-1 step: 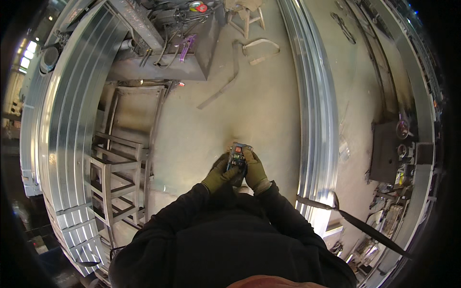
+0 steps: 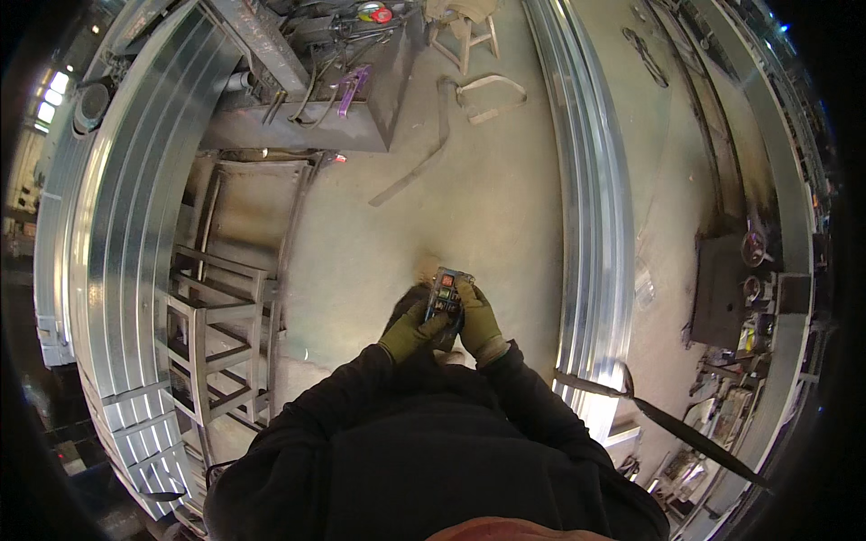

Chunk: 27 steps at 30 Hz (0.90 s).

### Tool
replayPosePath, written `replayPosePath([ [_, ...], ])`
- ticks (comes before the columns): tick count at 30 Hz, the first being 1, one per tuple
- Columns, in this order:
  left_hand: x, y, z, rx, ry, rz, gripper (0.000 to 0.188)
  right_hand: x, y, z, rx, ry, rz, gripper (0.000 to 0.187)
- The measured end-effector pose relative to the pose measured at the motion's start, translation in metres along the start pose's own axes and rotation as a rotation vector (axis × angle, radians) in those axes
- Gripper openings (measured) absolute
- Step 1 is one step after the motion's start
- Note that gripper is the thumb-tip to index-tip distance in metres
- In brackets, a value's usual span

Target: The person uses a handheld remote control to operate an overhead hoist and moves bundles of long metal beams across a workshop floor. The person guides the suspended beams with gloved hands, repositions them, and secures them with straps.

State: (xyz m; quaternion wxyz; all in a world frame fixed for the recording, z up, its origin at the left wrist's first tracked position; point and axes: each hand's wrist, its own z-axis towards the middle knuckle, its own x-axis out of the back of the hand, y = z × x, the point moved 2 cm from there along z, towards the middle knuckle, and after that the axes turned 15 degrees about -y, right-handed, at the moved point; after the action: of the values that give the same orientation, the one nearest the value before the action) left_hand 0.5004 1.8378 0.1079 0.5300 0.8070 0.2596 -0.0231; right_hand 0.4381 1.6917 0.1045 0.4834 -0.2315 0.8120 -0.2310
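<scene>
Both my hands wear olive-green work gloves and meet in front of my body. Between them is a dark handheld push-button remote control (image 2: 446,287) with a red button near its top and more buttons below. My left hand (image 2: 410,332) is closed around its lower left side, the thumb lying across the front. My right hand (image 2: 478,317) wraps the right side, its thumb close to the upper buttons. The lower end of the remote is partly hidden by the gloves.
Long bundles of shiny metal profiles lie at left (image 2: 131,225) and right (image 2: 591,198). A dark strap (image 2: 686,428) runs from the right bundle. Metal frames (image 2: 203,361) stand at left. Ahead are a workbench (image 2: 352,126), a stool (image 2: 462,45) and a loose floor strap (image 2: 442,135).
</scene>
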Motion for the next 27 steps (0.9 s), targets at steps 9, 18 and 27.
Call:
replayPosePath([
  [9, 0.143, 0.015, 0.045, 0.093, 0.122, -0.289, 0.050, -0.051, -0.024, 0.150, -0.312, -0.019, -0.309, 0.047],
  [18, 0.320, 0.016, 0.005, 0.089, 0.359, -0.395, 0.064, -0.136, -0.046, 0.376, -0.457, -0.368, -1.047, 0.055],
  [27, 0.303, -0.047, -0.022, 0.144, 0.574, -0.729, 0.056, -0.192, -0.105, 0.695, 0.373, -0.440, -1.896, 0.036],
])
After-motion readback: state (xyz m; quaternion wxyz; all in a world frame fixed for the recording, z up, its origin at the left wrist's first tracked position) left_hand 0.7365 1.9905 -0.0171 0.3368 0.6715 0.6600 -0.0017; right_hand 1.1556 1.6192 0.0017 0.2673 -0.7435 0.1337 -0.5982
